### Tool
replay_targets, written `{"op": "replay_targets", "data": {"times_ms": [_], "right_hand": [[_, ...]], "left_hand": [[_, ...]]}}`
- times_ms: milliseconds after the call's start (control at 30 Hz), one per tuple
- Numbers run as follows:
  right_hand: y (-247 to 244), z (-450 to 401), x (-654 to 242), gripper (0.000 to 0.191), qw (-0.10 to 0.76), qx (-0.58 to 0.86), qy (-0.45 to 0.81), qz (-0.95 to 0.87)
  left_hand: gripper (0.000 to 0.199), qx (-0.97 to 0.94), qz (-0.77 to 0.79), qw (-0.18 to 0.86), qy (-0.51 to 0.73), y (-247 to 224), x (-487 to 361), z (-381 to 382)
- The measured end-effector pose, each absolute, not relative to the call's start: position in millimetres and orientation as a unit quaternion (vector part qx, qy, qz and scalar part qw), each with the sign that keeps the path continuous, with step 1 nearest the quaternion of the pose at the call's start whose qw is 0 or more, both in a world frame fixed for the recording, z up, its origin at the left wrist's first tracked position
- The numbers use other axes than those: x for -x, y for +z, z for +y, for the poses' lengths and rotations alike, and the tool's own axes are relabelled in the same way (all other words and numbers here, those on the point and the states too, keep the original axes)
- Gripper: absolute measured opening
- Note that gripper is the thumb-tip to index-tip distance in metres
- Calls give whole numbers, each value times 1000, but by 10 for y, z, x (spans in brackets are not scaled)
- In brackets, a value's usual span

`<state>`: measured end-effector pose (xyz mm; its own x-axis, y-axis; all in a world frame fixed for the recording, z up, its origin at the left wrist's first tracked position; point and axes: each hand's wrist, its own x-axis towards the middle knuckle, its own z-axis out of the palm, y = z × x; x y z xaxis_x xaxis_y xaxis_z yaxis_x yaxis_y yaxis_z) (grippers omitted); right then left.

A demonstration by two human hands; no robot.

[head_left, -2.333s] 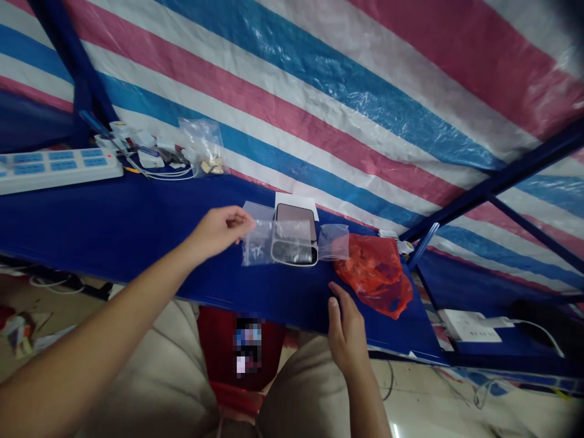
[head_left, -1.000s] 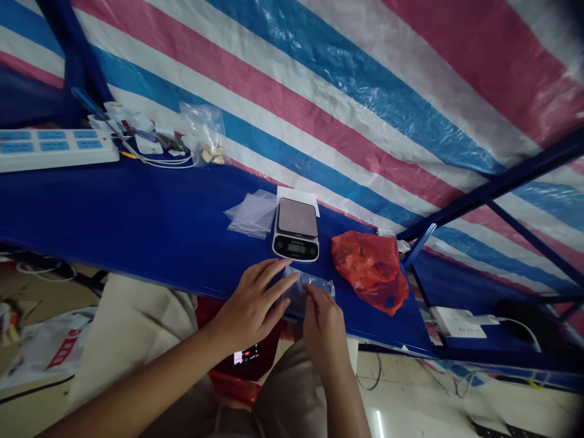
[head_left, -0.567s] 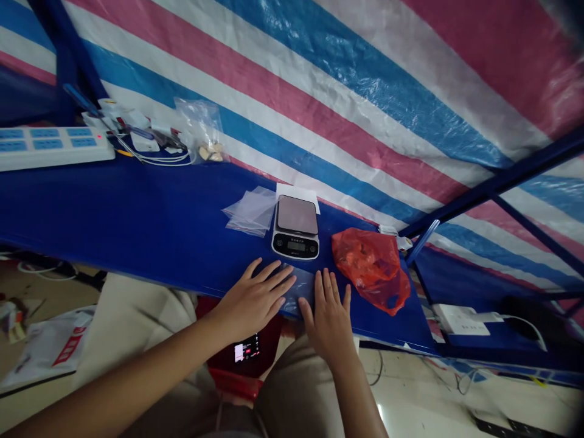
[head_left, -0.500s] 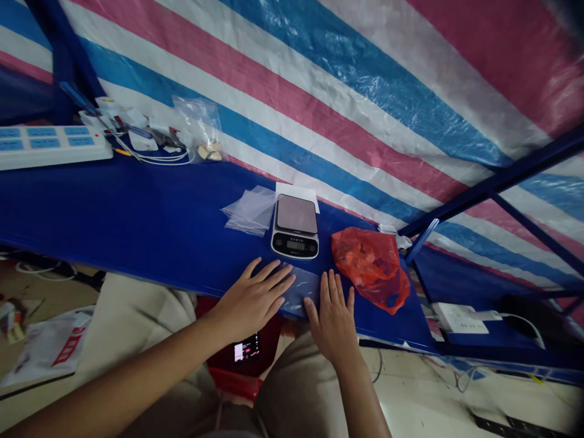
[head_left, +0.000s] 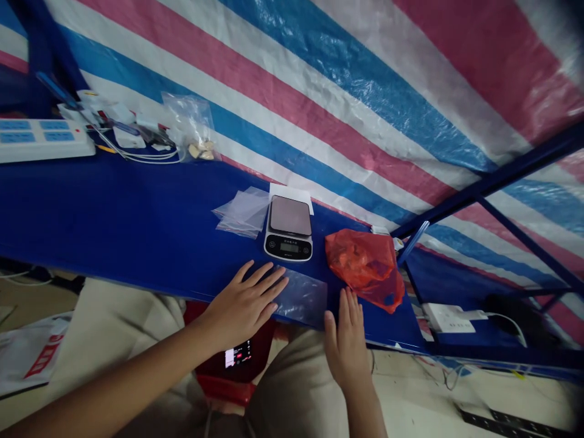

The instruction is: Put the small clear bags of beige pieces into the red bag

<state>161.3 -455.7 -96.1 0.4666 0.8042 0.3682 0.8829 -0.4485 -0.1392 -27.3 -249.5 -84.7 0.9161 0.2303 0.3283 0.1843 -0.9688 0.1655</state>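
A clear plastic bag (head_left: 302, 298) lies flat at the front edge of the blue table. My left hand (head_left: 244, 304) rests with spread fingers at the bag's left side, fingertips on its edge. To the right of the bag is my right hand (head_left: 347, 340), its fingers straight and its thumb apart, holding nothing. The fingertips of that hand come close to a red plastic bag (head_left: 365, 264) with something lumpy inside. Just behind the clear bag stands a digital kitchen scale (head_left: 289, 225) with a bare platform. Several flat clear bags (head_left: 246, 212) lie left of the scale.
Toward the back left are a white power strip (head_left: 41, 140), tangled cables and a clear bag with pale pieces (head_left: 201, 149). A striped tarp (head_left: 274, 91) walls off the back. Below the table edge, a lit phone (head_left: 238, 354) lies over something red.
My right hand has moved right, off the clear bag and nearer the red bag. My left hand stays at the clear bag's left side. The view has shifted slightly.
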Motion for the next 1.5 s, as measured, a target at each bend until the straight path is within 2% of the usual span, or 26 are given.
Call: {"op": "replay_targets", "data": {"times_ms": [133, 300, 500, 533, 667, 733, 833, 967, 1067, 1167, 1233, 1300, 1367, 1433, 1500], "right_hand": [[-859, -4207, -1342, 67, 133, 805, -90, -571], [-945, -4198, -1435, 71, 102, 834, -92, -534], [-1018, -4550, -1823, 65, 193, 855, -46, -480], [-1013, -4574, -1860, 65, 214, 859, -39, -463], [-983, -4584, -1912, 64, 262, 862, -17, -435], [-975, -4569, -1905, 62, 271, 860, -14, -431], [-973, -4554, -1895, 61, 276, 859, -21, -430], [-977, -4548, -1894, 60, 275, 857, -27, -434], [-985, -4545, -1892, 60, 275, 857, -28, -435], [-1004, -4539, -1890, 62, 278, 858, -31, -430], [-1023, -4535, -1891, 64, 282, 858, -37, -427], [-1039, -4532, -1893, 64, 282, 857, -42, -429], [-1048, -4527, -1893, 63, 277, 857, -47, -433], [-1046, -4523, -1890, 63, 272, 857, -51, -435], [-1037, -4519, -1885, 62, 269, 858, -52, -435]], "left_hand": [[50, -974, 112, 75, 179, -848, 264, -2505], [52, -976, 110, 86, 166, -818, 263, -2508], [72, -980, 74, 72, 172, -823, 356, -2440], [71, -980, 65, 63, 179, -843, 393, -2424], [38, -971, 19, 19, 239, -944, 588, -2388], [38, -962, 3, 24, 273, -936, 674, -2387], [33, -946, 27, 117, 300, -737, 716, -2334], [29, -900, 123, 345, 235, -239, 553, -1932], [29, -839, 267, 431, 200, 10, 337, -1359], [24, -729, 391, 505, 247, 20, 164, -805], [35, -677, 452, 505, 287, -60, 118, -575], [54, -664, 496, 471, 302, -156, 130, -485], [63, -679, 519, 425, 298, -235, 179, -506], [52, -703, 530, 373, 294, -286, 235, -584], [31, -715, 541, 331, 294, -320, 274, -672]]}}
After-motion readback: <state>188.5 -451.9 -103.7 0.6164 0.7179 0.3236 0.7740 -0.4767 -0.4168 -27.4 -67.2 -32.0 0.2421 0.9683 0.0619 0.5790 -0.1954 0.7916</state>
